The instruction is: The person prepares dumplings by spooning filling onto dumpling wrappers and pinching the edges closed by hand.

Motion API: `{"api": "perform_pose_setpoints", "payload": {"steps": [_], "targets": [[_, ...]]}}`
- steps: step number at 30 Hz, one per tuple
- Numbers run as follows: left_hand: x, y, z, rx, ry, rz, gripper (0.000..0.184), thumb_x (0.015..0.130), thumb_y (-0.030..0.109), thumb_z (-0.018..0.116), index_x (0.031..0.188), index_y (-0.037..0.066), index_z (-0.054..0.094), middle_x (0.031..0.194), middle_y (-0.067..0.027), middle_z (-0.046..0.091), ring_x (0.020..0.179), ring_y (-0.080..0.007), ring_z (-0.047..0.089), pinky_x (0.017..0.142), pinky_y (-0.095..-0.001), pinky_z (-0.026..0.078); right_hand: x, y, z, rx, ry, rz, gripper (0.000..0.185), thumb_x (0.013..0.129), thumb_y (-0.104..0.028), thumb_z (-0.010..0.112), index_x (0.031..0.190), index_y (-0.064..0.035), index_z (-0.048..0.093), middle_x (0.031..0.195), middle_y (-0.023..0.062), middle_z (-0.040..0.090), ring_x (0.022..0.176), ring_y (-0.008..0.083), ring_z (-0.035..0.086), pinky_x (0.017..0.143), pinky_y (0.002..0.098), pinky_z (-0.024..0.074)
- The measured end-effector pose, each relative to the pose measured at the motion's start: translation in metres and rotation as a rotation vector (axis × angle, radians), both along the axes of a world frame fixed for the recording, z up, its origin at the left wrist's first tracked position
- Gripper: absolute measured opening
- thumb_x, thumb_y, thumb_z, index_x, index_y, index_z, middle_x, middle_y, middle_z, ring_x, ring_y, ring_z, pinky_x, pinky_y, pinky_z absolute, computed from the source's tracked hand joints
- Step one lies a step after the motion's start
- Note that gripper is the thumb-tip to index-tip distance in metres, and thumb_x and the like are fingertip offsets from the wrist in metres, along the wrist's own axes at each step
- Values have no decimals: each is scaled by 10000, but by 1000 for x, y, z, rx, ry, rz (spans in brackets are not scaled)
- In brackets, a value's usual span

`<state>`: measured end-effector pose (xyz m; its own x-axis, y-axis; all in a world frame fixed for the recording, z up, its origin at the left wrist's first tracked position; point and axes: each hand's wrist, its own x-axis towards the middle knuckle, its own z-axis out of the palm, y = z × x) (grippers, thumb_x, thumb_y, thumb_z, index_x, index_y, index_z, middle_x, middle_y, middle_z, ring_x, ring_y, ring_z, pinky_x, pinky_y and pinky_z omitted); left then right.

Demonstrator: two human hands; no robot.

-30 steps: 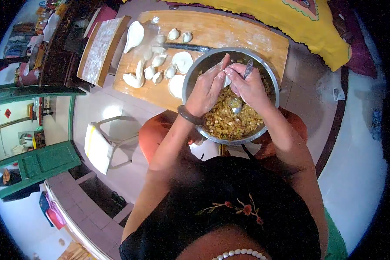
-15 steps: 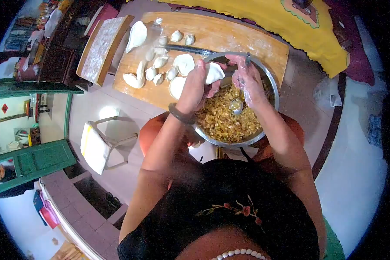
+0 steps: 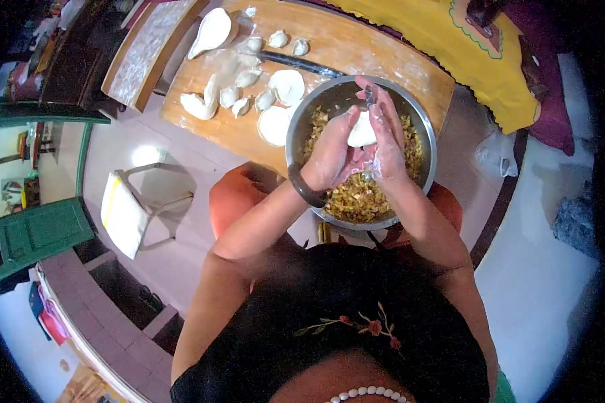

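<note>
Over a large steel bowl of chopped filling, my left hand and my right hand cup a white dough wrapper between them. A dark bracelet circles my left wrist. The spoon's handle shows by my right fingers; its bowl end is mostly hidden under the hands. On the wooden board left of the bowl lie flat round wrappers and several folded dumplings.
A dough strip and a larger dough piece lie on the board, with a dark rod behind the bowl. A floured small board stands left. A white chair is on the floor, a yellow cloth at the upper right.
My right hand has come leftward against the wrapper, which both hands now enclose. My left hand has moved right with it. The whole view has shifted and tilted slightly.
</note>
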<state>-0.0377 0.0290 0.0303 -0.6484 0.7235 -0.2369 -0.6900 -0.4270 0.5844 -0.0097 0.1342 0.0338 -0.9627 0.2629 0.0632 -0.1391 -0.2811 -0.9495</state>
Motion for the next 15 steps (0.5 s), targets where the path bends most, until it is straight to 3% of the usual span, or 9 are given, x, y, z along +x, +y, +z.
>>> {"api": "perform_pose_setpoints", "payload": {"steps": [3, 9, 15], "targets": [[0, -5, -6, 0, 36, -22, 334, 963, 355, 364, 999, 57, 508, 751, -45, 589, 547, -104, 559, 414, -204, 415, -2, 0, 1, -132, -65, 96, 363, 899, -176, 425, 1224, -20, 468, 1258, 70, 488, 1166, 166, 409, 996, 300, 309], [-3, -11, -1, -225, 52, -21, 310, 967, 322, 342, 931, 58, 501, 687, -37, 555, 485, -99, 506, 372, -208, 365, -4, -4, 2, 141, 19, 158, 422, 832, -106, 357, 1224, 3, 468, 1222, 75, 482, 1121, 171, 431, 987, 284, 305], [1, -8, -5, -318, 357, 43, 351, 966, 283, 320, 801, 46, 519, 585, -25, 511, 415, -94, 452, 345, -215, 311, 1, -6, 5, 145, -2, 154, 438, 821, -101, 353, 1229, 7, 468, 1178, 88, 482, 1095, 172, 439, 993, 286, 295]]}}
